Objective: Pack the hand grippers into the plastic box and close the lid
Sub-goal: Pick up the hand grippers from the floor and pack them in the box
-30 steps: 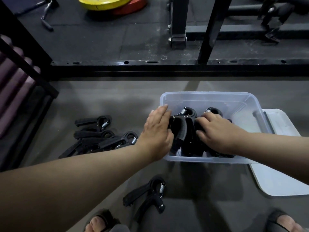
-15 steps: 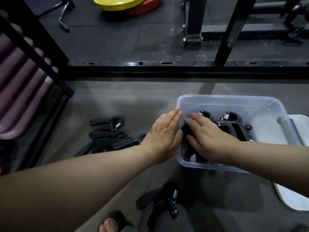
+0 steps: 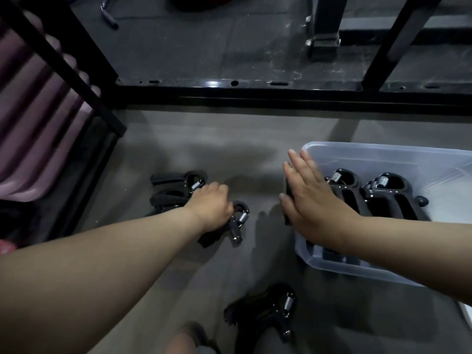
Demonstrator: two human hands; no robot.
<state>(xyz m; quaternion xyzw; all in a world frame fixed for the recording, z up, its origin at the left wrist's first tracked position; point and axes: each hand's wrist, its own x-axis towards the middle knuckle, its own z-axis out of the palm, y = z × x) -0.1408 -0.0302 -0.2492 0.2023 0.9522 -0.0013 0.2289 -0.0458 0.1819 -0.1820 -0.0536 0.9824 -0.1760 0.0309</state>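
A clear plastic box (image 3: 388, 153) stands on the floor at the right with several black hand grippers (image 3: 393, 198) lined up inside. My right hand (image 3: 311, 198) lies flat, fingers straight, over the box's left end, pressing on the leftmost grippers. My left hand (image 3: 212, 205) reaches left to a loose pile of black grippers (image 3: 171, 190) on the floor, its fingers curled round one gripper (image 3: 237, 221) with a silver spring. Another gripper (image 3: 270, 310) lies near my foot at the bottom.
A black steel rack frame (image 3: 255, 95) crosses the floor behind the work area. Purple rolled mats (image 3: 33, 98) sit on a rack at the left. The white lid's corner (image 3: 466, 312) shows at the right edge. My sandalled foot (image 3: 186, 338) is at the bottom.
My left hand has left the box and moved left to the floor pile, closing on a gripper. My right hand stays on the box's left end. The camera has swung left.
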